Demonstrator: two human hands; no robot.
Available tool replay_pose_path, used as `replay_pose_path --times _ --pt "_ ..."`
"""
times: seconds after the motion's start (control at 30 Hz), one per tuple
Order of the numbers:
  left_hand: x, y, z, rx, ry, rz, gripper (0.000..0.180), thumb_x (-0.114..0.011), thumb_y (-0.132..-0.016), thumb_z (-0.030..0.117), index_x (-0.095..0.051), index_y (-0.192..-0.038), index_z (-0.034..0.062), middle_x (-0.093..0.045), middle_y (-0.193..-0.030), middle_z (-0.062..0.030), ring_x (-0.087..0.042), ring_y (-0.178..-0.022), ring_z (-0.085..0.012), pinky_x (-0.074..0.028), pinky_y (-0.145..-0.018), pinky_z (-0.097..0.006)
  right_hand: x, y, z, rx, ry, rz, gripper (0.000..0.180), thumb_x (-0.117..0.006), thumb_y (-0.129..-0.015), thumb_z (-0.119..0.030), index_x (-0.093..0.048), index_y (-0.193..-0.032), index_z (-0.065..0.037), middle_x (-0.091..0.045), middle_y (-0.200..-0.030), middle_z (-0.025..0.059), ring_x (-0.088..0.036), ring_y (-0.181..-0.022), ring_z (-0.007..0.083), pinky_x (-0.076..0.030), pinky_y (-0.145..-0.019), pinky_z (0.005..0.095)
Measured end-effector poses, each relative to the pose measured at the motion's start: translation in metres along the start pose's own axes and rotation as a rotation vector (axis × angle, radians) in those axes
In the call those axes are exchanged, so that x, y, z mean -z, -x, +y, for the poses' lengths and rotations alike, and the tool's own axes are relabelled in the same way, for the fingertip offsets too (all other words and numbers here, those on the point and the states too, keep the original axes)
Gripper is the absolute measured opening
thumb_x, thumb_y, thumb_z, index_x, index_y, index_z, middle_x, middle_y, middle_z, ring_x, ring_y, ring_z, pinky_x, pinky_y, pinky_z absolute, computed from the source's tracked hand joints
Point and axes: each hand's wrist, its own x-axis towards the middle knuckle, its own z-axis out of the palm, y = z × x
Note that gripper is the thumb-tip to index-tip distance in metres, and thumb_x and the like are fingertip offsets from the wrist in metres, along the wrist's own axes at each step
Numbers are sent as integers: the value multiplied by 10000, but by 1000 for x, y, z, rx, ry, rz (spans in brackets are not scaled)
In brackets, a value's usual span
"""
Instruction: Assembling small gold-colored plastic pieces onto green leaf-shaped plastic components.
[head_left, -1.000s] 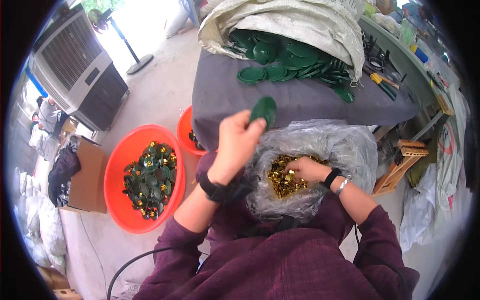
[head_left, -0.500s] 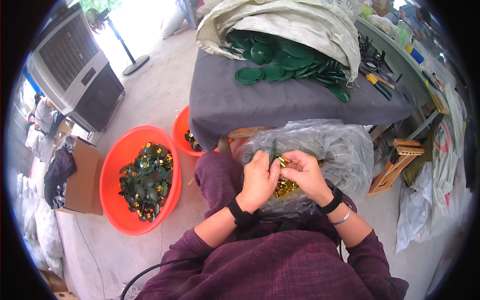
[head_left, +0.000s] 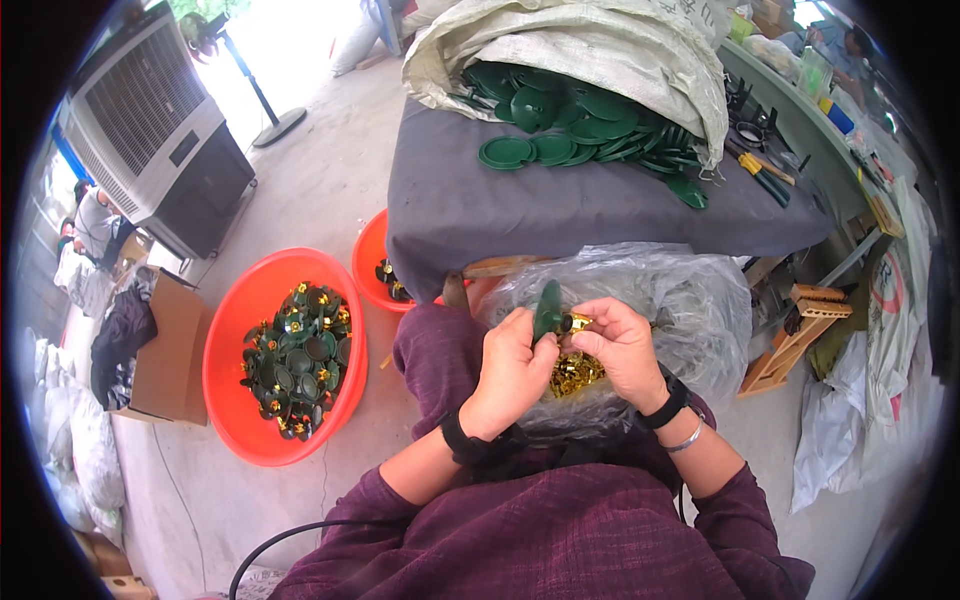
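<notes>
The left hand (head_left: 510, 365) pinched a green disc (head_left: 547, 310) on edge; the right hand (head_left: 622, 350) held a gold piece (head_left: 581, 321) just beside it, probably so the 2 faced each other; below, a plastic bag (head_left: 695, 295) of gold bits (head_left: 573, 378) sat close, seemingly for easy reach; more discs (head_left: 506, 152) lay on the surface (head_left: 480, 215).

The grey-covered table (head_left: 470, 215) carries an open white woven sack (head_left: 590, 30), its mouth facing the near edge. Green discs (head_left: 590, 135) spill from the sack onto the cover, several overlapping. A hand tool (head_left: 762, 176) with yellow-and-dark handles lies toward the right side. The pale floor (head_left: 325, 160) bears a large red basin (head_left: 228, 370), a smaller red basin (head_left: 370, 245) near it, an air cooler (head_left: 150, 120), a stand fan (head_left: 250, 80) and a cardboard box (head_left: 175, 345).
</notes>
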Motion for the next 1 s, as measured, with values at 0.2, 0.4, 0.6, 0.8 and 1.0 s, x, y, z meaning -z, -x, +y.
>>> replay_pose_path --times 0.2,0.4,0.6,0.8,1.0 --pt "-4 3 2 -129 -135 7 74 -566 -764 5 -525 -815 -30 -559 -776 -199 -578 -693 -393 -463 -603 -447 -3 4 -1 45 146 22 222 -607 -867 25 -542 -1079 29 -640 -965 79 -636 -846 136 -534 -754 258" --pt "-5 4 2 -277 -308 -49 123 -592 -721 -15 -504 -807 -23 -515 -732 -188 -555 -644 -392 -437 -543 -449 -3 5 2 213 612 41 161 -621 -860 5 -572 -1011 31 -636 -847 68 -629 -712 125 -527 -639 240" --pt "-1 5 -5 -419 -402 -121 231 -592 -693 -30 -540 -918 -47 -519 -766 -159 -553 -613 -356 -445 -499 -423 5 -5 -2 -204 -18 -7 124 -626 -882 -73 -577 -941 24 -611 -759 61 -601 -579 119 -525 -527 245" --pt "9 3 -4 -502 -489 -113 335 -598 -690 -32 -550 -1021 -58 -515 -778 -140 -550 -579 -316 -444 -485 -400 8 -13 -4 -428 -285 -116 185 -617 -910 -188 -578 -932 -8 -609 -787 70 -574 -541 114 -500 -481 242" --pt "21 5 -4 -548 -445 -161 309 -610 -710 -9 -540 -1010 -36 -518 -806 -138 -546 -571 -306 -445 -495 -381 -1 -8 -9 -523 -325 -145 229 -554 -947 -258 -558 -997 -34 -591 -785 64 -545 -500 107 -459 -436 254"
